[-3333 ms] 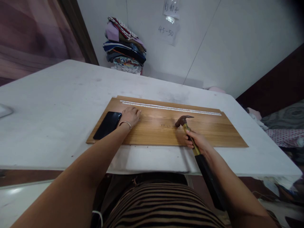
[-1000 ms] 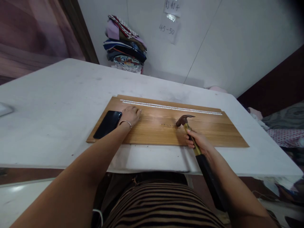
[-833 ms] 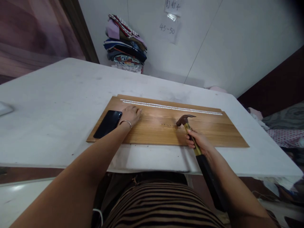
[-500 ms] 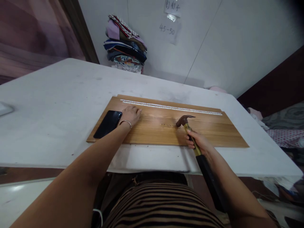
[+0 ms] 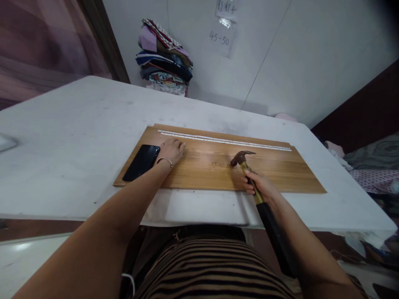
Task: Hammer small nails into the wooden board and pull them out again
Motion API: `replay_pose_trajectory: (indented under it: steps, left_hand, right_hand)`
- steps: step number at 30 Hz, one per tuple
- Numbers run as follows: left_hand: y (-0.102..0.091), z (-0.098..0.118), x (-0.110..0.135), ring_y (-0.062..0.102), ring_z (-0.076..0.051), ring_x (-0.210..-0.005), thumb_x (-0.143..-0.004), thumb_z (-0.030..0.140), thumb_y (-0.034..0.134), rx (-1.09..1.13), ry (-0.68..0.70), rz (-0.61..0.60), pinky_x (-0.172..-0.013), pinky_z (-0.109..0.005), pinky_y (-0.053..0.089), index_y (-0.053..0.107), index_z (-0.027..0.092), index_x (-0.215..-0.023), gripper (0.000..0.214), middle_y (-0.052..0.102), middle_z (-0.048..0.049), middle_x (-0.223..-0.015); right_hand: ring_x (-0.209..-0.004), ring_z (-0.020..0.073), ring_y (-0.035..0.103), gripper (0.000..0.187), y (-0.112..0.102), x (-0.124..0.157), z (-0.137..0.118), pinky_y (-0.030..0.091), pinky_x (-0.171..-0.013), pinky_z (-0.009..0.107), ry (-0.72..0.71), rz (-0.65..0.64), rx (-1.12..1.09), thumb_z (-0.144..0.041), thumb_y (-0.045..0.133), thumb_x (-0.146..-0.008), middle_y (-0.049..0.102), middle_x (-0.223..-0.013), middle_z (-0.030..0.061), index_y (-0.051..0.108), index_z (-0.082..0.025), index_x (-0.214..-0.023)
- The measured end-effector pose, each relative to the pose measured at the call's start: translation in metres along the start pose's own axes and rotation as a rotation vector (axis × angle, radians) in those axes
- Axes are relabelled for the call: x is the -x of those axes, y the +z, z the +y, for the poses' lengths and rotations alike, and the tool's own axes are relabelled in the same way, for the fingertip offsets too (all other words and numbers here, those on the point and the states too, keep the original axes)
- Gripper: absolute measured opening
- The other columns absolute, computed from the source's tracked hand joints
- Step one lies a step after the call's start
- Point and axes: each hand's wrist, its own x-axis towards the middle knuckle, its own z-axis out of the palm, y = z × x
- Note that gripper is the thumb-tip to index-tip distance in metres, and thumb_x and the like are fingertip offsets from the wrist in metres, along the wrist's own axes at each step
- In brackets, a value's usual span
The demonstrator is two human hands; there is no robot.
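Clear plastic (image 5: 170, 89) at bottom of one cloth stack (image 5: 165, 60); contents hard to tell. On white table (image 5: 77, 133): one long wooden board (image 5: 199, 174) in front, second wooden edge showing behind. On front board: one phone (image 5: 141, 162), two white marked strips (image 5: 224, 140), row of dark specks too small to count. Left hand (image 5: 171, 152) on board beside phone, fingers bent; grip unclear. Right hand (image 5: 261, 185) wrapped around handle of one hammer (image 5: 264, 212), head over board.

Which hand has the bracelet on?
The left hand, beside the phone on the board: a thin bracelet circles its wrist. The right hand, gripping the hammer, shows none.
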Motion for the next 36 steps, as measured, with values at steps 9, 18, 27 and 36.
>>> replay_pose_trajectory:
  steps: [9,18,27,36]
  left_hand:
    - [-0.0008,0.0009,0.0006,0.058,-0.03,-0.128,-0.104,0.043,0.034,-0.009,-0.006,0.005,-0.109,-0.045,0.043,0.075,0.019,-0.105,0.047,0.071,-0.0119,-0.127]
    - [0.0017,-0.0015,-0.0005,0.058,-0.03,-0.128,-0.104,0.043,0.034,0.023,-0.002,0.003,-0.11,-0.045,0.041,0.075,0.019,-0.106,0.048,0.07,-0.013,-0.127]
    - [0.0008,-0.0009,-0.0005,0.058,-0.029,-0.127,-0.104,0.043,0.034,0.015,-0.004,0.004,-0.11,-0.044,0.042,0.075,0.019,-0.106,0.047,0.071,-0.0126,-0.127]
    - [0.0023,-0.0014,-0.0003,0.058,-0.03,-0.127,-0.103,0.043,0.034,0.035,-0.006,0.01,-0.11,-0.045,0.042,0.075,0.019,-0.105,0.047,0.071,-0.0127,-0.126]
  right_hand:
    - [-0.04,0.0043,0.035,0.046,0.0002,0.0003,-0.0018,0.023,-0.036,0.015,-0.002,0.003,0.01,-0.038,0.082,-0.074,0.05,-0.063,-0.0101,0.044,-0.027,-0.097]
    - [-0.041,0.0041,0.035,0.047,-0.0006,0.0005,-0.0019,0.022,-0.036,0.014,-0.013,0.013,0.002,-0.038,0.083,-0.073,0.049,-0.064,-0.01,0.043,-0.026,-0.095]
    - [-0.04,0.0045,0.035,0.047,0.0007,-0.0002,-0.0012,0.021,-0.036,0.015,-0.002,0.004,0.008,-0.039,0.083,-0.073,0.049,-0.063,-0.0101,0.045,-0.027,-0.099]
    - [-0.041,0.0038,0.036,0.049,-0.0009,0.0009,-0.0008,0.023,-0.036,0.014,-0.015,0.011,-0.003,-0.039,0.085,-0.071,0.05,-0.063,-0.0098,0.044,-0.026,-0.094]
